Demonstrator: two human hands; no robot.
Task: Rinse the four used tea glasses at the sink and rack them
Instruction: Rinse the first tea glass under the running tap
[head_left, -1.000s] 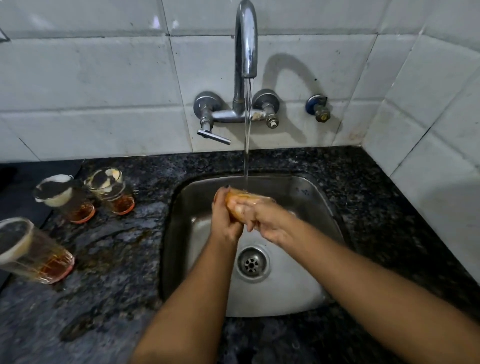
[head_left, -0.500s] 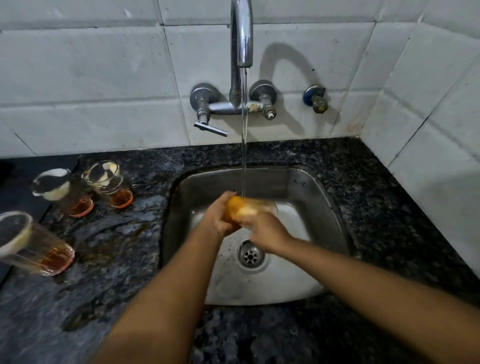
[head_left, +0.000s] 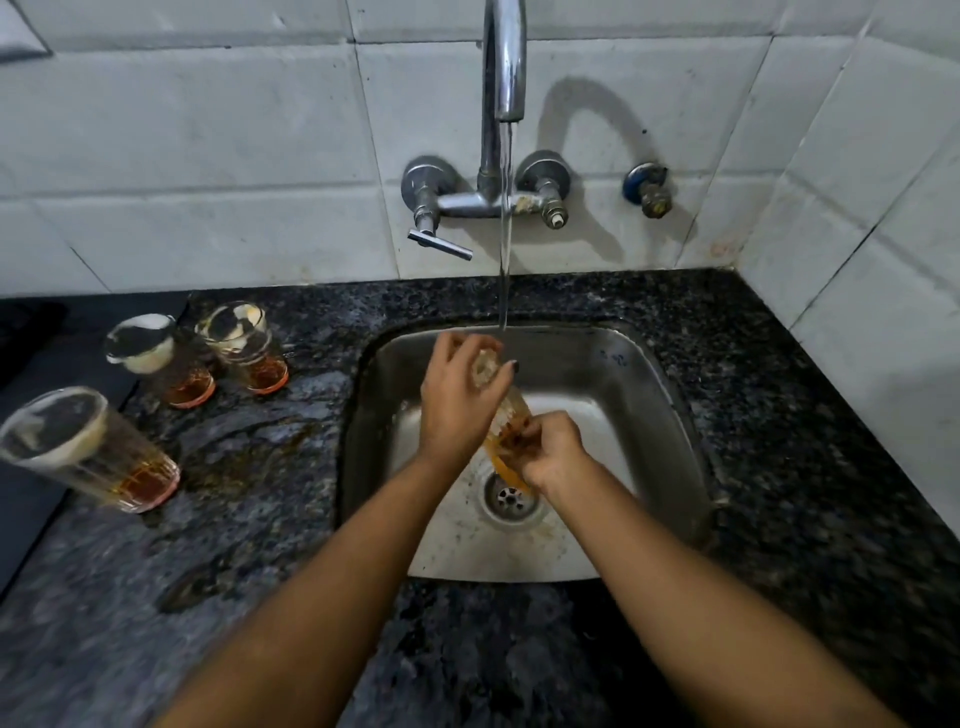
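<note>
Waiting at the surface's left edge, three used glasses (head_left: 156, 395) stand untouched. Over the sink (head_left: 670, 415), the left hand (head_left: 457, 400) now wraps the fourth glass (head_left: 511, 415) upended, seemingly mouth-up; the right hand (head_left: 553, 452) pinches its base.

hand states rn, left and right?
Left hand: fingers curled round the mouth end of the tea glass, under the tap stream.
Right hand: gripping the same glass at its base.

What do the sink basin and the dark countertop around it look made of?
The square sink basin looks like stainless steel with a dull brushed finish: grey metal with soft reflections. The black speckled countertop looks like polished granite or similar stone, with mottled grains and a wet sheen.
</note>
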